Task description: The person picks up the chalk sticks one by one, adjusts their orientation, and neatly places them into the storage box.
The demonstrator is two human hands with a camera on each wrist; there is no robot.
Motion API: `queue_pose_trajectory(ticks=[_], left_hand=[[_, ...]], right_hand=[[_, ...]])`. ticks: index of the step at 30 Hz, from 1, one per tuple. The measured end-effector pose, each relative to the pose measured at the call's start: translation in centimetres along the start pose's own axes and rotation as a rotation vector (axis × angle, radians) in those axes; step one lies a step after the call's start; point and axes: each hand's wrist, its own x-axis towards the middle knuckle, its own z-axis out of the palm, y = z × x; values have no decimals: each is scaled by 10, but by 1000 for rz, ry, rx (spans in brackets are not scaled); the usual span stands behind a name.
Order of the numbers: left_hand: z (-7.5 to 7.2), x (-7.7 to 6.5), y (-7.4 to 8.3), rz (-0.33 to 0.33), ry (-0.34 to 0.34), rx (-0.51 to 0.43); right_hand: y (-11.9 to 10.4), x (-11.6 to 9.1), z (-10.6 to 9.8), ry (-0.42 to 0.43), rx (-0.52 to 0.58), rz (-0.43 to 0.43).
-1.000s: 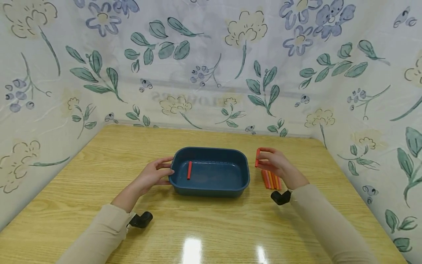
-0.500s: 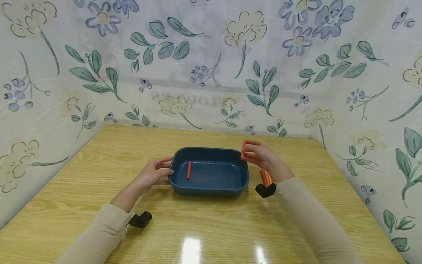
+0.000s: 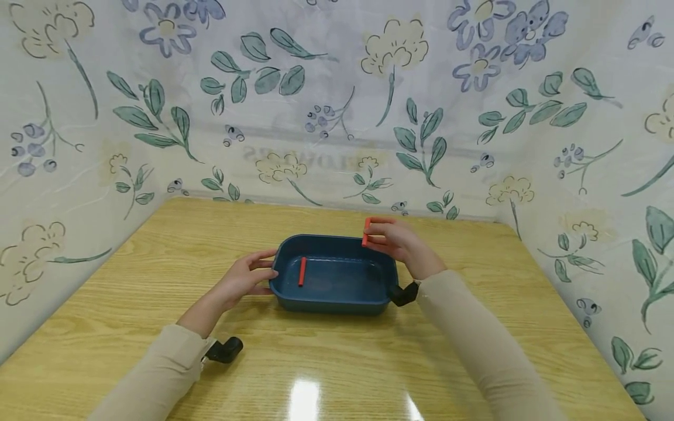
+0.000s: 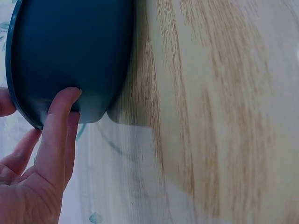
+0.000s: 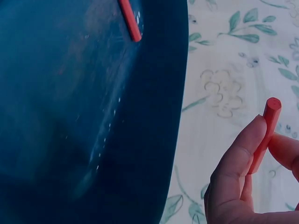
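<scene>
A dark blue rectangular dish (image 3: pixel 332 307) with rounded corners sits on the wooden table. One red crayon (image 3: pixel 302 272) lies inside it, towards the left. My left hand (image 3: pixel 243 278) holds the dish's left end, thumb over the rim and fingers (image 4: pixel 58 135) against the outer wall. Above the far right part of the rim, my right hand (image 3: pixel 402 238) pinches a second red crayon (image 5: pixel 271 116) upright between thumb and fingertips. That crayon is apart from the dish.
The right sleeve (image 3: pixel 463 316) covers the place where several crayons lay. Black wrist mounts (image 3: pixel 404 294) stick out below both wrists, the right one overlapping the dish's right end. Floral cloth (image 3: pixel 337 134) encloses the table at the back and sides.
My right hand has moved left with its red crayon, from over the row of crayons to the dish's far rim. The row is now hidden. My left hand and the dish have stayed put.
</scene>
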Motion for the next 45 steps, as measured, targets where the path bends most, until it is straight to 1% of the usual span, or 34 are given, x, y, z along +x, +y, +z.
queue_pose_trajectory(ticks=[7, 9, 14, 18, 23, 27, 30, 34, 40, 45], left_hand=[[-1, 0, -1, -11, 8, 4], [-1, 0, 0, -12, 7, 3], [-2, 0, 0, -10, 2, -2], [-2, 0, -1, -7, 1, -5], [-3, -1, -1, -8, 2, -13], [-3, -2, -1, -6, 1, -14], [-3, -2, -1, -5, -1, -16], [-2, -2, -1, -3, -5, -20], [-1, -3, -1, -2, -4, -25], [0, -1, 0, 6, -8, -30]], right_hand=[[2, 11, 22, -11, 45, 28], [2, 14, 27, -29, 54, 44], [3, 24, 40, -66, 77, 117], [7, 33, 51, -65, 76, 174], [12, 38, 65, -111, 32, 212], [16, 38, 73, -182, -42, 237], [19, 40, 77, -212, -89, 266], [23, 44, 82, -220, -125, 306], [34, 55, 87, -247, -168, 391], [42, 58, 87, -220, -222, 397]])
